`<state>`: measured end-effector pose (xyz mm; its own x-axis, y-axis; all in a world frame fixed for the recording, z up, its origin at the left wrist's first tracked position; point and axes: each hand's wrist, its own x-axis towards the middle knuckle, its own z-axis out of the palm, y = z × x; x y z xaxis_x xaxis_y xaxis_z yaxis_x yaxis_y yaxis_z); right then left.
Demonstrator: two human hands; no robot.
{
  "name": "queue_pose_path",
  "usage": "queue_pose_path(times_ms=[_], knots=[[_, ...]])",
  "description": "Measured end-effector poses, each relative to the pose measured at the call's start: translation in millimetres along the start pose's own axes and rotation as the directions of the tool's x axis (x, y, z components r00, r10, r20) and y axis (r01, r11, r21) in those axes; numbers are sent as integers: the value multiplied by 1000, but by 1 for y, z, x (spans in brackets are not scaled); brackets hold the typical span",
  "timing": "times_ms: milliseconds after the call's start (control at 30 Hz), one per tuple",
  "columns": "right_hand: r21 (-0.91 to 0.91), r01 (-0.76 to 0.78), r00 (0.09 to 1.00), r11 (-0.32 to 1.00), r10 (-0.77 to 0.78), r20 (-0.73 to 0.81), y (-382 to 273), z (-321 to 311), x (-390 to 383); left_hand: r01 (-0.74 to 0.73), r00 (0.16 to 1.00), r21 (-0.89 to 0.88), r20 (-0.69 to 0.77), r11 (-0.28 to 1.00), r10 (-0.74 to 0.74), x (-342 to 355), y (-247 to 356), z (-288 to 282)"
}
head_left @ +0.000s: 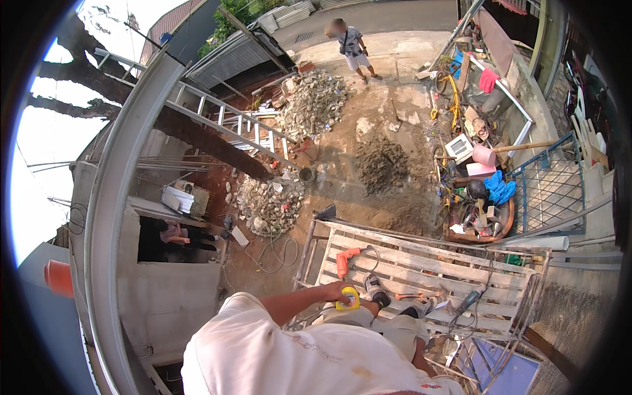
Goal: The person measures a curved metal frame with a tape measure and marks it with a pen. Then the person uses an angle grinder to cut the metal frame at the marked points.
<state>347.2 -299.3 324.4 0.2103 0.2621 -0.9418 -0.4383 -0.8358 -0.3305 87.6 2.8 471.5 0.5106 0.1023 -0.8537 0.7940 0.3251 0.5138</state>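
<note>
My left hand (334,291) is closed around a yellow tape measure (350,299), held in front of me over the slatted wooden platform (421,260). Just beyond it an orange power drill (345,262) lies on the slats with its dark cord looping beside it. My sandalled feet rest on the same boards. An orange-handled tool (416,295) lies near them, its kind too small to tell. Further right is a dark corded power tool (470,301). My right hand does not show; the shirt and lower edge hide that side.
I am high above the ground. A metal beam (108,191) rises at left, with an aluminium ladder (230,128) and a leaning tree trunk behind. Rubble heaps (266,201) and a sand pile (382,164) lie below. A person (349,46) stands far off; another (184,234) is in a doorway.
</note>
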Motion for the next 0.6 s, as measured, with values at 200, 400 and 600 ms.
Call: queue_pose_path(times_ms=[200, 400, 600], knots=[[33, -34, 999, 999, 35, -12, 6, 13, 6, -15, 998, 61, -59, 998, 18, -11, -3, -32], [42, -51, 998, 998, 52, -24, 5, 15, 11, 38, 999, 51, -32, 998, -37, -15, -17, -39], [58, -76, 997, 995, 78, -29, 5, 21, 17, 62, 998, 42, -23, 997, -61, -15, -15, -40]])
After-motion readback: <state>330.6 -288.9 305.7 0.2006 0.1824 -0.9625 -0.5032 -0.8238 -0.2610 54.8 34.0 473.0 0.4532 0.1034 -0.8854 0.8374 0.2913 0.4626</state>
